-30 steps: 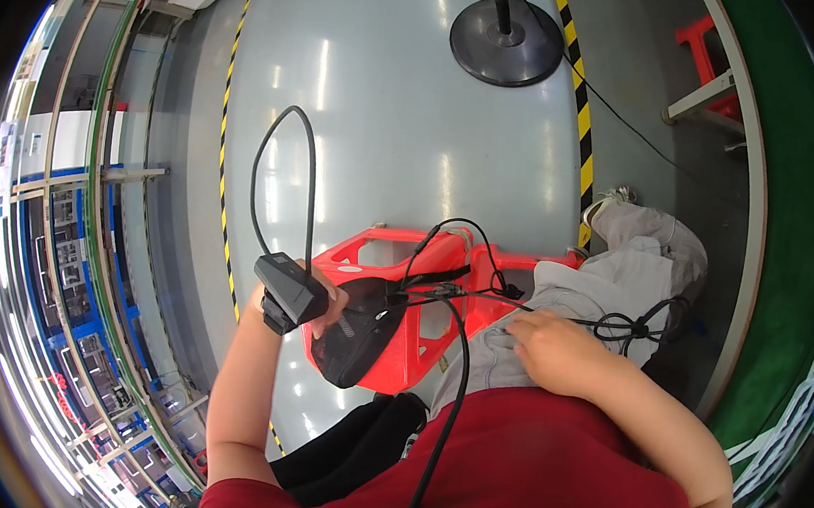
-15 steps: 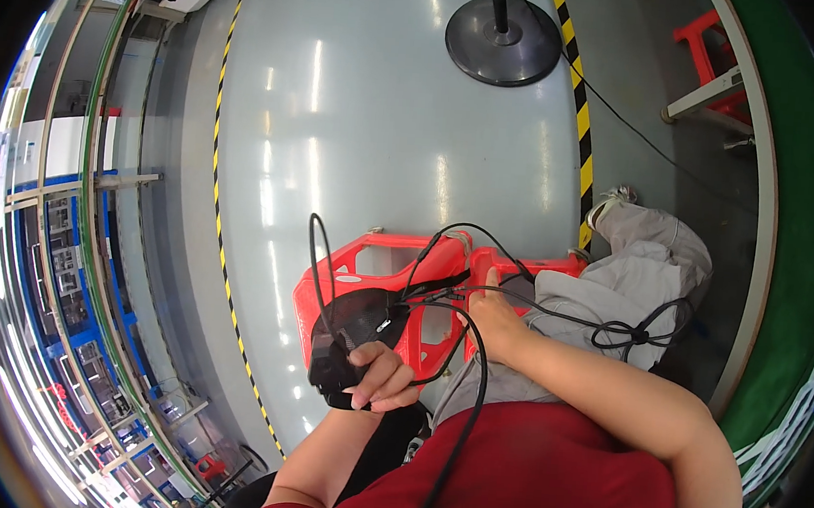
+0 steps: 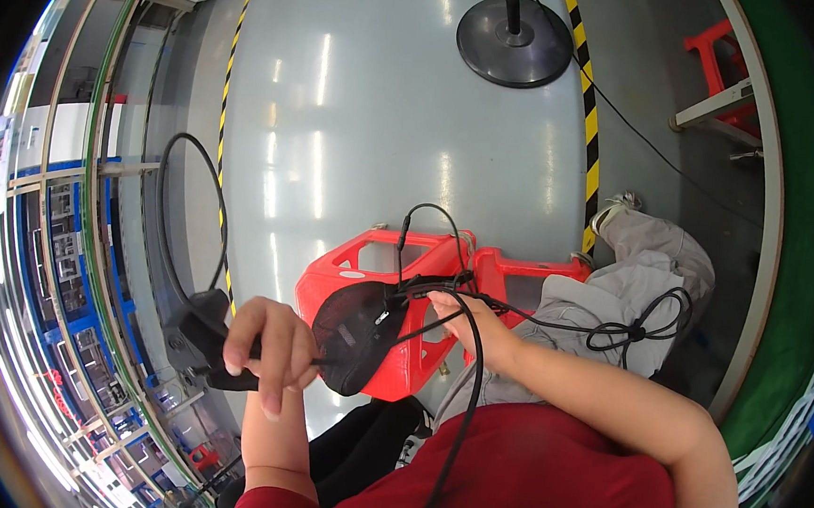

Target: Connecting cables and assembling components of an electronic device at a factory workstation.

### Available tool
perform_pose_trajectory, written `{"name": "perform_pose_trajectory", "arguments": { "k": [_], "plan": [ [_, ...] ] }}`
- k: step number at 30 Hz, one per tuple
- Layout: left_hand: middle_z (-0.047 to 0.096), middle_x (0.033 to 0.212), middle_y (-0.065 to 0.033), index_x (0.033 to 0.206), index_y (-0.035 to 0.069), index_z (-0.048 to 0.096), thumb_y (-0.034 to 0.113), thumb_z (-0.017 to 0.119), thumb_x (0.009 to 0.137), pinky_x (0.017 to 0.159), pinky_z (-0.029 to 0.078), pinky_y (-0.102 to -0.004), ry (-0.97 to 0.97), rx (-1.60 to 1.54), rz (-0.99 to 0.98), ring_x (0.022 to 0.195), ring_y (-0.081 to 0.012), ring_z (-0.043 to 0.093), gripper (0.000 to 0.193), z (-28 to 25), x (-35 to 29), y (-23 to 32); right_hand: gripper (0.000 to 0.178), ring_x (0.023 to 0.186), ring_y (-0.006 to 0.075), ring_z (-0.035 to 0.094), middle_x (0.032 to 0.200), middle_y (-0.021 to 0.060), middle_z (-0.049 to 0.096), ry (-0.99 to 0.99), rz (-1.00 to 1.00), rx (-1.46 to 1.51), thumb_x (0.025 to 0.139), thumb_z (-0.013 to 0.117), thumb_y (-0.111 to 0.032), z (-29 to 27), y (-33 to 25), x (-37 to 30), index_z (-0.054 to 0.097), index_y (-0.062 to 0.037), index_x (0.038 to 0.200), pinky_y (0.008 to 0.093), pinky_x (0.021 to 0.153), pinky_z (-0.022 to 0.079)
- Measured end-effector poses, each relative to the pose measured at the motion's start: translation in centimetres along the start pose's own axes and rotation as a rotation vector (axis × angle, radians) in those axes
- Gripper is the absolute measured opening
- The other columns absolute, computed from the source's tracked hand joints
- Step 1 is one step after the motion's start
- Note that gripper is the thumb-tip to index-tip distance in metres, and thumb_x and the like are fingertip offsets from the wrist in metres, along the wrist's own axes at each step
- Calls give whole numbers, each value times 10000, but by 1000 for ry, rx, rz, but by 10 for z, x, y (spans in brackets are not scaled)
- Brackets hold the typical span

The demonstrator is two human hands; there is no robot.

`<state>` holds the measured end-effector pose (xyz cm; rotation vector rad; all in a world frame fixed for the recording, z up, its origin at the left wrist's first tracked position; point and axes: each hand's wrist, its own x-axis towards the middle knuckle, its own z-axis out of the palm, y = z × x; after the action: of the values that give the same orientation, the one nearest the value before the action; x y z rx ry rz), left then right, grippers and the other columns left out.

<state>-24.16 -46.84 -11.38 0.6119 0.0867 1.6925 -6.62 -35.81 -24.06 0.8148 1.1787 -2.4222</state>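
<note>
Below the head camera, between the person's two hands, a black mesh pouch [image 3: 352, 333] lies on a red plastic stool [image 3: 397, 374], its long axis slanting from lower left to upper right. The left hand [image 3: 275, 349], just left of the pouch, has loosely bent fingers beside a boxy black device [image 3: 201, 337] with a looped cable [image 3: 226, 229]; whether it grips the device, I cannot tell. The right hand [image 3: 468, 327], right of the pouch, is nearer the tangled black cables [image 3: 466, 279], fingertips beside them, its grip unclear.
</note>
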Motion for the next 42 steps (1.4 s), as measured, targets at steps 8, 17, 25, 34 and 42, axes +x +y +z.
{"name": "perform_pose_trajectory", "arguments": {
  "k": [8, 17, 25, 34, 42],
  "plan": [
    [595, 638, -190, 1160, -11, 430, -6, 428, 880, 283, 336, -175, 54, 115, 75, 355, -119, 476, 280, 14, 26, 31, 415, 1120, 371, 416, 1105, 279, 457, 5, 219, -620, 881, 411, -430, 47, -16, -27, 521, -64, 1042, 384, 954, 315],
    [572, 785, -333, 1162, -148, 332, 98, 324, 890, 267, 346, -204, 442, 668, 36, 289, -170, 447, 367, 17, 53, 57, 741, 1217, 269, 357, 1222, 194, 439, -257, 195, 294, 852, 362, -576, 49, -26, -36, 372, 54, 1242, 320, 976, 323],
    [620, 755, -239, 840, -47, 546, 172, 532, 817, 275, 243, -186, 1165, 784, -606, 334, -144, 455, 220, -47, 26, 27, 777, 1170, 276, 426, 1184, 210, 482, -830, 418, -220, 829, 344, -609, 51, -14, -49, 406, 55, 1227, 340, 945, 346],
    [597, 603, -209, 821, -70, 551, 164, 539, 826, 306, 307, -228, 664, 581, -1248, 318, -142, 452, 234, -11, 15, 26, 881, 1231, 382, 314, 1313, 264, 323, -919, 206, -1186, 761, 333, -707, 45, -29, -65, 293, -32, 1326, 389, 1006, 275],
    [580, 649, -67, 882, 14, 531, 261, 559, 842, 541, 439, -232, 366, 305, -1593, 607, -123, 561, 252, 3, -43, -15, 477, 1152, 248, 436, 1217, 149, 482, -100, -342, -462, 890, 405, -358, -45, -65, -173, 481, 20, 1170, 334, 968, 331]
  ]
}}
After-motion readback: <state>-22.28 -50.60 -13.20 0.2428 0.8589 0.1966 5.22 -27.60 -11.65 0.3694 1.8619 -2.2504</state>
